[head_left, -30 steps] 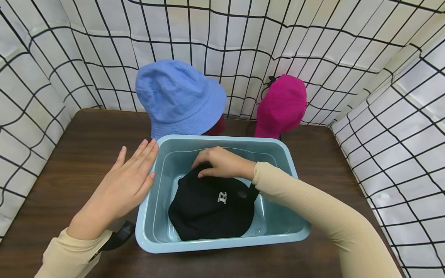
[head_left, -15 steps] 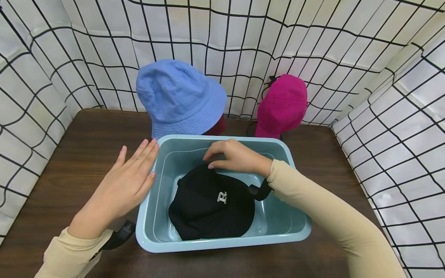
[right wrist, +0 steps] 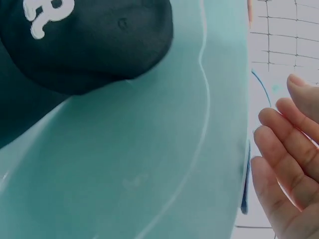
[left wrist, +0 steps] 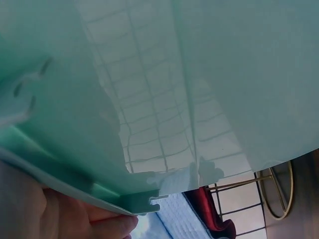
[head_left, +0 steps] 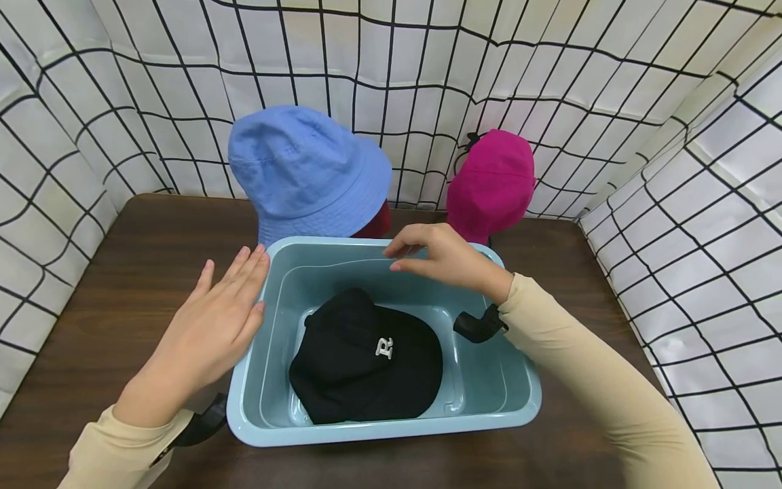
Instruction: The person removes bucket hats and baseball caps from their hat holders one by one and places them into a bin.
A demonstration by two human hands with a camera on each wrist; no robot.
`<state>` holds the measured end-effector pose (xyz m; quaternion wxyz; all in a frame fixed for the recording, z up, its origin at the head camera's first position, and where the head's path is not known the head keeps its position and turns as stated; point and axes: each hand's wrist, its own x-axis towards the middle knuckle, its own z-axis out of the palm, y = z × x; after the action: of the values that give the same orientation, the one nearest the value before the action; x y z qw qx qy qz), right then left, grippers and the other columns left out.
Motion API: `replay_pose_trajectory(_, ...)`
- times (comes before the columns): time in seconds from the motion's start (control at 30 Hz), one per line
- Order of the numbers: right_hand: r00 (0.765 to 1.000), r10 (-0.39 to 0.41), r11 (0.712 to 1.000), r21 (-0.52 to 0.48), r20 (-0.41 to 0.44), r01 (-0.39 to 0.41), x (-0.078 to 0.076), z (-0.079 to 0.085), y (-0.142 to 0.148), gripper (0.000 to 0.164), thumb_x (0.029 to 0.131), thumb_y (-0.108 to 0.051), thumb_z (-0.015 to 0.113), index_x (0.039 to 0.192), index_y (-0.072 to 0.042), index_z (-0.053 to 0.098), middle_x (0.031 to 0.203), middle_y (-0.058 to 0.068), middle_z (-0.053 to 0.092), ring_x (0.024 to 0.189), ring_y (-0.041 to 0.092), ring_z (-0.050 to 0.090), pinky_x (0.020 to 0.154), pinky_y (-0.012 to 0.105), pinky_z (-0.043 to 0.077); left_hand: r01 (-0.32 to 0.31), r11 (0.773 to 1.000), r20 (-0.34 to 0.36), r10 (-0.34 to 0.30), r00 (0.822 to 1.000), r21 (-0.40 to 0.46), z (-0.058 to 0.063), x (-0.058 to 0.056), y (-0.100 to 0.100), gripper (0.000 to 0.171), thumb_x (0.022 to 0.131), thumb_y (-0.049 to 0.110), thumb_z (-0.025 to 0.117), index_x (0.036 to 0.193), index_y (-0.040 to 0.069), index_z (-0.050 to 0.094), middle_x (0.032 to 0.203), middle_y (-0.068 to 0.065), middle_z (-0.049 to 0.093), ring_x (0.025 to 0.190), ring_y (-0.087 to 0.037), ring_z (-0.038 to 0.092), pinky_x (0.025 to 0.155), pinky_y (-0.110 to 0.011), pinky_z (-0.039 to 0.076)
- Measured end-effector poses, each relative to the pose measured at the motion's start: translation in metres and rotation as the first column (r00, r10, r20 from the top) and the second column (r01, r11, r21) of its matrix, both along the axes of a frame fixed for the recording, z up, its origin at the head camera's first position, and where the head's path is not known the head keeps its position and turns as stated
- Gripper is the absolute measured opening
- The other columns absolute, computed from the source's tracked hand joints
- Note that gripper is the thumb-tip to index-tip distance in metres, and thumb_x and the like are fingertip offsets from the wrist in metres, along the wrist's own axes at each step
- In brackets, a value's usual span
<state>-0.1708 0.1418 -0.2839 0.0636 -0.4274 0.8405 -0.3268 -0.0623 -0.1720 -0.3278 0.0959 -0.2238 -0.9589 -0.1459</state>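
Note:
A black cap (head_left: 366,367) with a white letter R on its front lies in the light blue plastic basin (head_left: 383,435). My left hand (head_left: 208,329) rests against the basin's left rim, fingers straight; in the left wrist view its fingers (left wrist: 107,225) touch the outside of the rim. Over the basin's back right rim hovers my right hand (head_left: 449,255), its fingers loosely bent and holding nothing. The right wrist view shows that hand's fingers (right wrist: 279,149) apart from the basin wall, with the cap (right wrist: 99,45) at upper left.
Behind the basin stand a blue bucket hat (head_left: 305,173), with something dark red under its brim, and a magenta cap (head_left: 493,180). A brown wooden table (head_left: 140,272) carries everything. Black wire grid panels (head_left: 415,88) with white sheeting enclose the back and sides.
My right hand has let go of the black cap and moved up and right, toward the magenta cap. The cap stays in the basin, and my left hand keeps its place at the rim.

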Motion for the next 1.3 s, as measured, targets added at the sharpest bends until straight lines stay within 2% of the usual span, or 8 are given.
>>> replay_pose_trajectory(0.13,1.000,-0.031,0.999,-0.044,-0.004,0.031,-0.003,0.005,0.008,0.021,0.082,-0.008,0.072,0.103,-0.002,0.069,0.097,0.004,0.069,0.089,0.012,0.062,0.085,0.031,0.049,0.004,1.000,-0.004,-0.004,1.000,0.002,-0.001,0.001,-0.001,0.057,0.094,0.016,0.043,0.144,-0.008,0.028,0.150,-0.021,0.027,0.141,-0.032,0.019,0.113,-0.050,0.000)
replay_pose_trajectory(0.23,0.998,-0.063,0.995,-0.071,-0.004,0.063,-0.004,0.009,0.014,0.021,0.082,-0.008,0.073,0.102,-0.003,0.070,0.096,0.003,0.069,0.084,0.011,0.062,0.079,0.031,0.049,0.006,1.000,-0.003,-0.006,1.000,0.005,-0.001,0.001,-0.002,0.057,0.095,0.016,0.042,0.144,-0.008,0.027,0.150,-0.021,0.027,0.141,-0.032,0.018,0.113,-0.050,0.000)
replay_pose_trajectory(0.37,0.993,-0.115,0.990,-0.085,-0.011,0.113,-0.005,0.012,0.023,0.021,0.081,-0.008,0.073,0.102,-0.004,0.070,0.097,0.002,0.069,0.087,0.010,0.062,0.073,0.031,0.050,0.010,1.000,-0.002,-0.010,1.000,0.013,-0.001,0.001,-0.002,0.057,0.095,0.015,0.043,0.144,-0.008,0.026,0.150,-0.021,0.026,0.142,-0.031,0.016,0.113,-0.050,-0.001)
replay_pose_trajectory(0.6,0.986,-0.163,0.978,-0.132,-0.021,0.159,-0.010,0.016,0.040,0.020,0.082,-0.002,0.071,0.102,-0.001,0.069,0.097,0.006,0.069,0.084,0.013,0.064,0.076,0.032,0.053,0.021,0.999,0.003,-0.021,1.000,0.025,-0.001,-0.001,-0.001,0.057,0.095,0.015,0.042,0.145,-0.007,0.025,0.151,-0.021,0.026,0.142,-0.031,0.013,0.113,-0.051,-0.002)
replay_pose_trajectory(0.73,0.975,-0.220,0.966,-0.149,-0.040,0.212,-0.016,0.022,0.052,0.019,0.083,-0.002,0.070,0.103,-0.001,0.068,0.098,0.005,0.068,0.086,0.012,0.063,0.079,0.029,0.052,0.026,0.999,0.001,-0.026,1.000,0.026,-0.001,-0.001,-0.002,0.057,0.095,0.015,0.042,0.145,-0.007,0.025,0.151,-0.021,0.025,0.142,-0.031,0.012,0.112,-0.052,-0.002)
replay_pose_trajectory(0.97,0.928,-0.363,0.925,-0.149,-0.083,0.348,-0.028,0.031,0.075,0.021,0.087,-0.009,0.067,0.107,-0.002,0.068,0.102,0.004,0.068,0.088,0.010,0.062,0.079,0.020,0.049,0.025,0.999,0.003,-0.026,1.000,0.027,-0.001,0.000,-0.003,0.057,0.096,0.016,0.042,0.145,-0.007,0.025,0.151,-0.021,0.024,0.142,-0.031,0.012,0.112,-0.054,0.000)
replay_pose_trajectory(1.1,0.891,-0.447,0.890,-0.140,-0.076,0.434,-0.032,0.033,0.086,0.021,0.089,-0.012,0.066,0.107,-0.003,0.068,0.103,0.006,0.068,0.088,0.009,0.061,0.079,0.019,0.048,0.028,0.999,0.010,-0.029,1.000,0.023,0.000,-0.001,-0.003,0.057,0.096,0.016,0.042,0.145,-0.007,0.024,0.151,-0.021,0.024,0.142,-0.032,0.013,0.112,-0.053,-0.001)
replay_pose_trajectory(1.3,0.846,-0.529,0.844,-0.133,-0.061,0.519,-0.037,0.036,0.096,0.024,0.091,-0.018,0.064,0.110,-0.004,0.067,0.105,0.008,0.067,0.088,0.010,0.059,0.077,0.019,0.047,0.028,0.999,0.014,-0.029,0.999,0.024,-0.001,0.000,-0.003,0.057,0.096,0.016,0.042,0.145,-0.008,0.025,0.151,-0.021,0.024,0.142,-0.032,0.012,0.112,-0.053,-0.001)
